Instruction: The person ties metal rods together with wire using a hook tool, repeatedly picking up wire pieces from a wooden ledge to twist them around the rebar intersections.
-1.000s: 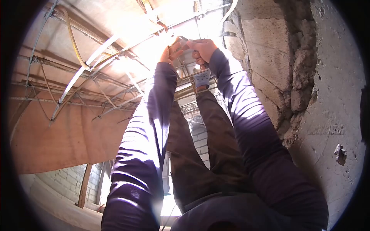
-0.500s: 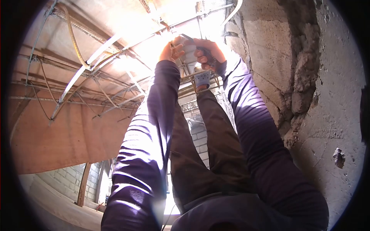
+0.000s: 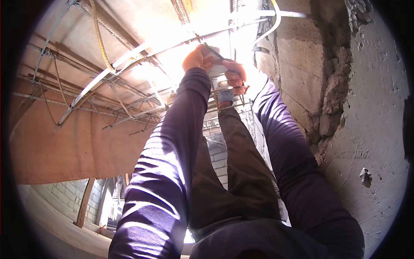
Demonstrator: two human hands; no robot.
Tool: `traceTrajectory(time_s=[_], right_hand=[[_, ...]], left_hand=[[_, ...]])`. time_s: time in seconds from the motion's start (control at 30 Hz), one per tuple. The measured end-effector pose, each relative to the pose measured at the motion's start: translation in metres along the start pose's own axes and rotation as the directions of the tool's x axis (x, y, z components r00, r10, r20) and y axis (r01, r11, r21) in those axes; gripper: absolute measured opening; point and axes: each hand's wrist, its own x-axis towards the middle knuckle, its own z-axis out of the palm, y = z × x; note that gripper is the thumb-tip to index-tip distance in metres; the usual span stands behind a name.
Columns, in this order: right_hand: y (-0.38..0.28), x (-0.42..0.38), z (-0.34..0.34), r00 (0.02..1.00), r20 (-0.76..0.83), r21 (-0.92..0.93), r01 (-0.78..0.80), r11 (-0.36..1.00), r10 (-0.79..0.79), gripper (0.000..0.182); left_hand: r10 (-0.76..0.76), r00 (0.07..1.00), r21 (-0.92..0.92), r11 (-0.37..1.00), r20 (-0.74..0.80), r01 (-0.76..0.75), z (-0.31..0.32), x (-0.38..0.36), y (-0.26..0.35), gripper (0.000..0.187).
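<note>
Both hands have drawn closer together at the far rebar (image 3: 172,43) beside the block wall (image 3: 297,56): the left hand (image 3: 196,58) grips the bar, the right hand (image 3: 235,75) squeezes pliers (image 3: 217,55), which should stay square to the tie.

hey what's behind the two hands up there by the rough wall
Behind the left hand and right hand, thin metal rods cross a glaring bright patch. What they grip is mostly covered.

Deep purple long sleeves (image 3: 172,146) are catching white glare; dark brown trousers (image 3: 241,172) are showing below the fingers, beside a rough grey concrete wall (image 3: 366,108) and orange-brown plywood formwork (image 3: 64,138).
</note>
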Motion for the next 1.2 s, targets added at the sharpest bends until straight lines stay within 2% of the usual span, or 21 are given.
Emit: traceTrajectory(time_s=[0.1, 0.17, 0.27, 0.4, 0.5, 0.6, 0.7, 0.77, 0.8, 0.87, 0.9, 0.97, 1.0, 1.1, 1.13, 1.17, 1.2], right_hand=[[-0.01, -0.003, 0.003, 0.998, -0.05, -0.092, -0.052, 0.994, 0.048, 0.041], [-0.019, -0.008, 0.021, 0.98, -0.194, -0.272, -0.085, 0.959, 0.032, 0.031], [-0.024, -0.007, 0.026, 0.976, -0.215, -0.304, -0.095, 0.948, 0.029, 0.026], [-0.029, -0.002, 0.04, 0.967, -0.254, -0.409, -0.088, 0.908, -0.021, 0.026], [-0.027, 0.004, 0.05, 0.948, -0.301, -0.528, -0.078, 0.845, -0.1, 0.026], [-0.035, 0.005, 0.058, 0.939, -0.308, -0.64, -0.085, 0.764, -0.153, 0.025], [-0.039, 0.009, 0.062, 0.927, -0.272, -0.785, -0.058, 0.616, -0.259, 0.025], [-0.025, 0.021, 0.065, 0.87, -0.19, -0.932, -0.014, 0.361, -0.454, 0.025], [-0.015, 0.027, 0.067, 0.813, -0.146, -0.976, -0.026, 0.214, -0.564, 0.025], [0.004, 0.034, 0.071, 0.714, -0.085, -0.996, -0.089, 0.031, -0.695, 0.025], [0.009, 0.036, 0.069, 0.681, -0.059, -0.993, -0.116, -0.027, -0.729, 0.025], [0.004, 0.031, 0.068, 0.666, -0.012, -0.987, -0.128, -0.098, -0.746, 0.025], [-0.003, 0.025, 0.062, 0.691, -0.003, -0.988, -0.114, -0.105, -0.723, 0.025], [-0.031, 0.007, 0.059, 0.798, -0.038, -0.999, -0.054, -0.009, -0.602, 0.025], [-0.039, 0.003, 0.06, 0.817, -0.057, -0.998, -0.056, 0.018, -0.573, 0.025], [-0.044, 0.001, 0.062, 0.834, -0.079, -0.997, -0.067, 0.043, -0.545, 0.025], [-0.048, 0.0, 0.064, 0.847, -0.103, -0.995, -0.084, 0.06, -0.522, 0.025]], left_hand=[[0.026, 1.0, -0.006, 1.0, -0.003, -0.026, 0.002, -0.005, -0.003, 0.03], [0.059, 0.998, -0.048, 0.997, 0.01, -0.058, 0.004, -0.009, -0.003, 0.03], [0.114, 0.993, -0.112, 0.987, -0.021, -0.116, 0.009, -0.016, -0.006, 0.028], [0.127, 0.991, -0.065, 0.989, -0.034, -0.129, 0.01, -0.014, -0.009, 0.025], [0.128, 0.992, -0.115, 0.985, 0.0, -0.127, 0.008, -0.007, -0.017, 0.025], [0.089, 0.994, -0.211, 0.975, 0.069, -0.072, 0.007, -0.013, -0.013, 0.034], [0.09, 0.995, -0.156, 0.984, 0.038, -0.083, 0.014, -0.035, 0.003, 0.029], [0.085, 0.996, -0.034, 0.996, 0.008, -0.085, 0.016, -0.039, 0.006, 0.028], [0.085, 0.996, -0.038, 0.996, 0.01, -0.085, 0.016, -0.032, 0.002, 0.028], [0.07, 0.992, -0.252, 0.967, 0.102, -0.043, 0.014, -0.014, -0.01, 0.027], [0.071, 0.992, -0.255, 0.966, 0.104, -0.043, 0.011, -0.012, -0.014, 0.027], [0.128, 0.978, -0.259, 0.962, 0.162, -0.083, 0.002, -0.02, -0.015, 0.025], [0.127, 0.979, -0.26, 0.962, 0.159, -0.083, -0.001, -0.021, -0.014, 0.025], [0.068, 0.978, -0.245, 0.969, 0.197, -0.018, -0.009, -0.02, -0.012, 0.023], [0.015, 0.977, 0.019, 1.0, 0.212, -0.019, -0.013, -0.02, -0.011, 0.023], [-0.041, 0.977, 0.282, 0.959, 0.212, -0.021, -0.016, -0.021, -0.008, 0.023], [0.074, 0.98, 0.445, 0.883, 0.183, -0.15, -0.022, -0.012, -0.011, 0.024]])
